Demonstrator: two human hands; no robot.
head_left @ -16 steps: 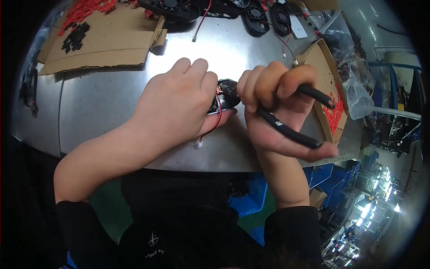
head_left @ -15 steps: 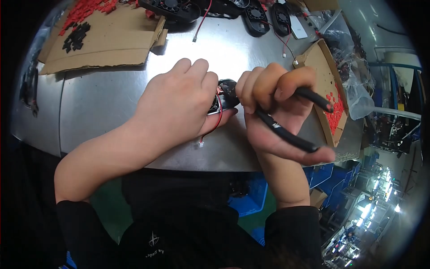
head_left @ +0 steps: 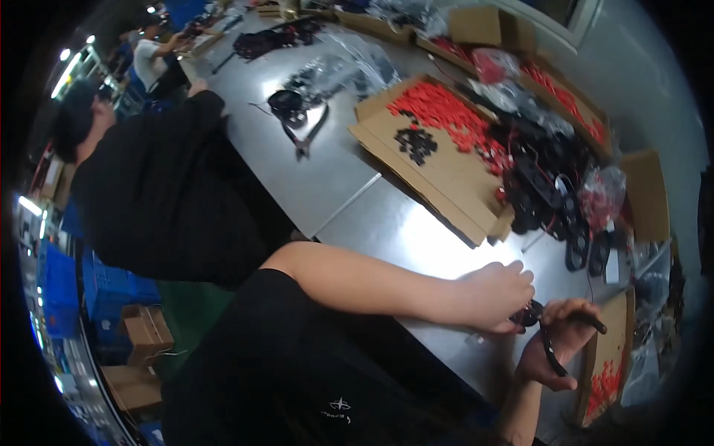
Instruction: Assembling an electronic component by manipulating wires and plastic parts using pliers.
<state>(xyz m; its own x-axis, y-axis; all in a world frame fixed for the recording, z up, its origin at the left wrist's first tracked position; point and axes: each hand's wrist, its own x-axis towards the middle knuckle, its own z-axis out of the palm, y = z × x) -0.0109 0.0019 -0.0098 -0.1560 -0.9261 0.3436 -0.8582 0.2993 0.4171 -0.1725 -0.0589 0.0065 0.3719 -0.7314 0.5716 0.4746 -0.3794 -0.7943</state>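
Note:
At the right of the head view, my left hand (head_left: 494, 296) is closed round a small black fan unit (head_left: 526, 314), most of which its fingers hide. A small white connector (head_left: 477, 340) shows just below this hand. My right hand (head_left: 563, 334) grips black-handled pliers (head_left: 552, 355) right beside the unit. The handles are spread apart across the palm; the jaws cannot be made out between the hands.
Cardboard (head_left: 465, 214) carries red and black pieces. Black fan housings (head_left: 547, 182) lie beyond it. An open box (head_left: 628, 327) with red pieces stands right of my hands. Other pliers (head_left: 303, 141) lie far left, near a person in black (head_left: 160, 186).
The view has swung left, so my hands now appear lower right and the person in black has come into view. Both hands keep their holds on the fan unit and pliers.

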